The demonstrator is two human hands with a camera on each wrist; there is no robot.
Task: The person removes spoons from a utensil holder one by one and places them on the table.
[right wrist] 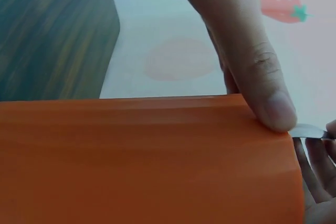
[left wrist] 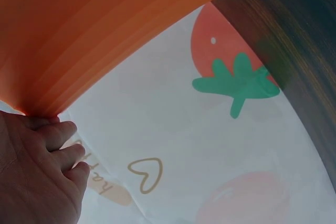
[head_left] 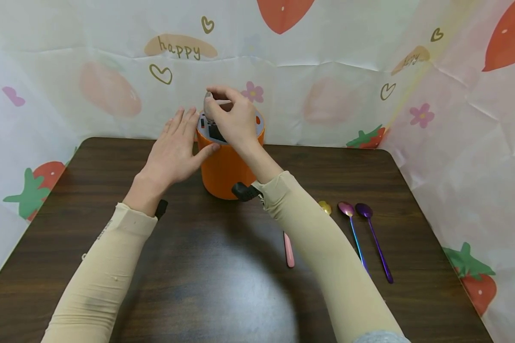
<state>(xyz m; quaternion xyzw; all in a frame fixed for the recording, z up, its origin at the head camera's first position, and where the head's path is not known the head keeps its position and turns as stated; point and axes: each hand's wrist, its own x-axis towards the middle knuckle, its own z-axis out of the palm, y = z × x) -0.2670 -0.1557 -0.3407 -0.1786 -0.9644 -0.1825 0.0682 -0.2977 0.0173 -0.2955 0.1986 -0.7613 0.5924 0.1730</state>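
Observation:
An orange cylinder (head_left: 225,169) with a grey top holding dark cut-outs stands upright near the table's back edge. My left hand (head_left: 173,147) rests against its left side with fingers extended and the thumb on the front rim. In the left wrist view, that hand (left wrist: 39,169) touches the orange wall near the top. Above the cylinder, my right hand (head_left: 231,116) pinches a silvery spoon (head_left: 208,102); the spoon's lower part is hidden. A grey metal edge of the spoon (right wrist: 308,131) shows beside the left thumb (right wrist: 278,111) in the right wrist view.
On the right of the dark wooden table (head_left: 189,267) lie a purple spoon (head_left: 375,240), a pink-and-blue spoon (head_left: 347,212), a gold spoon (head_left: 324,206) and a pink handle (head_left: 289,250), the last two partly under my right sleeve. A printed cloth (head_left: 283,90) hangs behind.

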